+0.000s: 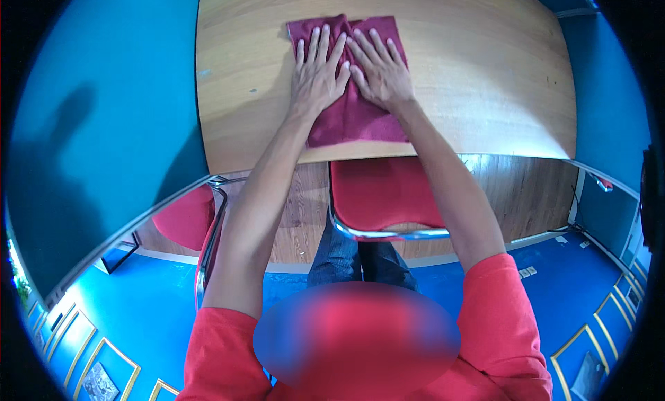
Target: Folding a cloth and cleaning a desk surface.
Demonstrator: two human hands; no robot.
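Observation:
A maroon cloth [357,120] lies on the wooden table [485,75], close to its near edge. Both palms rest on it, side by side. My left hand [319,72] is flat on the cloth's left half, fingers stretched toward the far side. On the right half my right hand [379,70] lies flat too, its fingers spread. Between the two hands the fabric bunches into a ridge of folds running away from me. The thumbs almost meet at the middle. Neither hand grips anything.
Blue partition panels stand left [125,89] and right [609,89] of the table. A red-seated chair [384,193] with a metal frame is at the near edge, in front of my legs. Another red chair [185,217] stands at the lower left.

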